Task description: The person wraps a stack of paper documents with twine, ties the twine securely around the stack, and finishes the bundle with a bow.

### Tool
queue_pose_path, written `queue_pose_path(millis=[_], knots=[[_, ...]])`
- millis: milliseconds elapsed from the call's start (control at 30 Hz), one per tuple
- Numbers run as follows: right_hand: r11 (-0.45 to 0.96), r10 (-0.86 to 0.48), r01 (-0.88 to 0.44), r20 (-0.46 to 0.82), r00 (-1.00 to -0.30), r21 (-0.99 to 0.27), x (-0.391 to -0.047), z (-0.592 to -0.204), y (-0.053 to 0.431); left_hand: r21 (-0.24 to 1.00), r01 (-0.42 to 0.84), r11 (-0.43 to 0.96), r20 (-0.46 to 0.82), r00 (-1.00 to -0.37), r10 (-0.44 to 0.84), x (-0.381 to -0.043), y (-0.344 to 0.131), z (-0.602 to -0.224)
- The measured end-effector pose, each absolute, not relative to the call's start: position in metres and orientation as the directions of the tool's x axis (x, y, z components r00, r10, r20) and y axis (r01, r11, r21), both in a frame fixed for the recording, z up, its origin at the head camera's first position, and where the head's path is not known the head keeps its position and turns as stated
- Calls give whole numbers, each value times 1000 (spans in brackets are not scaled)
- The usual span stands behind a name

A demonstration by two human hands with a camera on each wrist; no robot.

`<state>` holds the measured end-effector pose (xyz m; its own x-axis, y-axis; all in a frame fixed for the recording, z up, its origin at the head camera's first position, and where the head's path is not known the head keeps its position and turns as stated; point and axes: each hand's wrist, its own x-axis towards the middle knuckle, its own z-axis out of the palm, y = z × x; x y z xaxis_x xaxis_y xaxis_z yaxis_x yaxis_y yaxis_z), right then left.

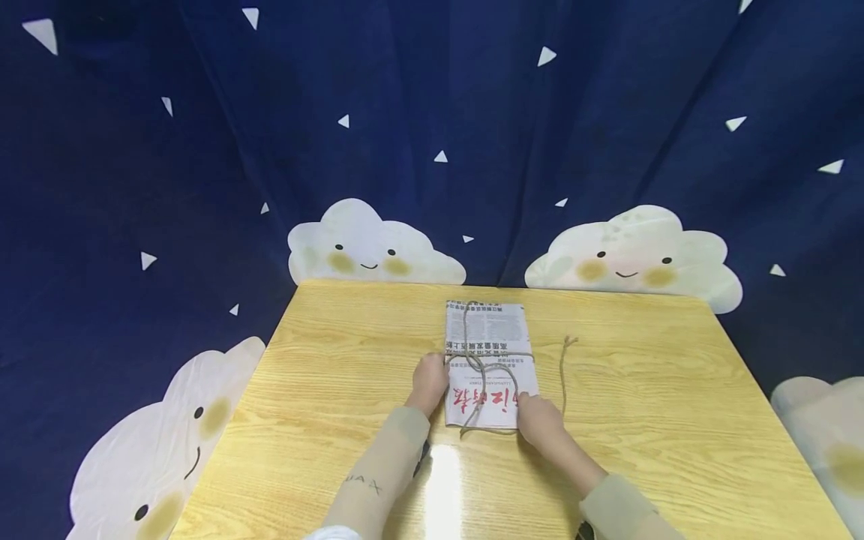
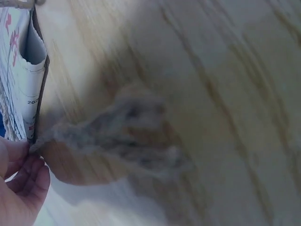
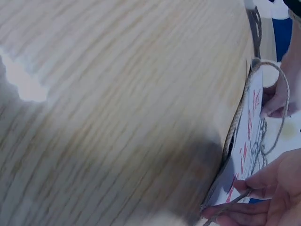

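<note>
A folded newspaper (image 1: 496, 322) with red and black print lies on the table, with brown twine (image 1: 499, 354) crossing it both ways. My left hand (image 1: 430, 381) is at its left edge and pinches a strand between thumb and fingers. In the left wrist view, a blurred, frayed twine end (image 2: 96, 134) sticks out past those fingertips. At the lower right of the newspaper, my right hand (image 1: 541, 421) pinches another strand (image 3: 237, 198) between thumb and fingers. Between the hands, the strands cross and curve loosely over the paper. Twine also sags past the newspaper's near edge.
A loose tail of twine (image 1: 562, 371) with a knotted end lies on the wooden table (image 1: 661, 420), right of the newspaper. Behind the table hangs a dark blue curtain (image 1: 405, 67) with white triangles and smiling clouds.
</note>
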<state>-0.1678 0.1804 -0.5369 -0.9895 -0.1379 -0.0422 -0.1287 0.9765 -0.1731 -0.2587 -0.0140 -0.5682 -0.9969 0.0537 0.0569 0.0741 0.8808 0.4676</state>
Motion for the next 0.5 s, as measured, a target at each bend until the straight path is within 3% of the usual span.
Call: queue_pose_path(millis=[133, 333, 500], knots=[[976, -131, -114, -84, -988, -184, -170, -533, 180, 476, 93, 875, 64, -995, 71, -259, -17, -565], [940, -104, -48, -149, -983, -339, -187, -530, 200, 577, 90, 812, 84, -995, 51, -260, -20, -568], [855, -126, -79, -56, -990, -513, -205, -539, 224, 682, 77, 727, 66, -997, 43, -260, -20, -568]])
